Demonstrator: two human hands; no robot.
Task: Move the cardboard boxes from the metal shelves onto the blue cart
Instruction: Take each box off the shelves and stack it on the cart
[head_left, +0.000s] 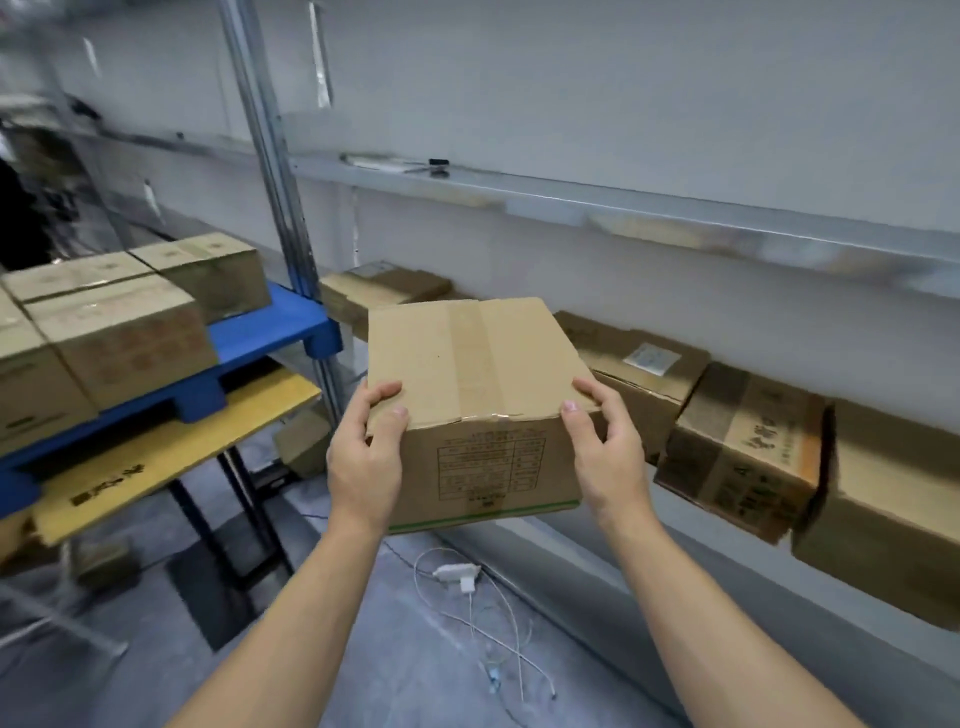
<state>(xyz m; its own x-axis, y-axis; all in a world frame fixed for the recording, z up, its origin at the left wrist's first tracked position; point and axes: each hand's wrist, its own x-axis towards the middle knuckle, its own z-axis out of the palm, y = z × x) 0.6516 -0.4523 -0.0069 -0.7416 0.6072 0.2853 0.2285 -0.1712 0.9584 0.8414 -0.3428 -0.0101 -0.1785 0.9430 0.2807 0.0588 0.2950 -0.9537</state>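
Both forearms reach to mid-frame. My left hand (363, 457) and right hand (605, 441) clamp the box (467, 374), thumbs on top. Its far side is hidden.

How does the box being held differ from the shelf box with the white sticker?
The held box is airborne, gripped by the left hand and right hand; the stickered box sits in the metal shelves. The held box's top shows only tape; the stickered box's bears a white label. Both are cardboard.
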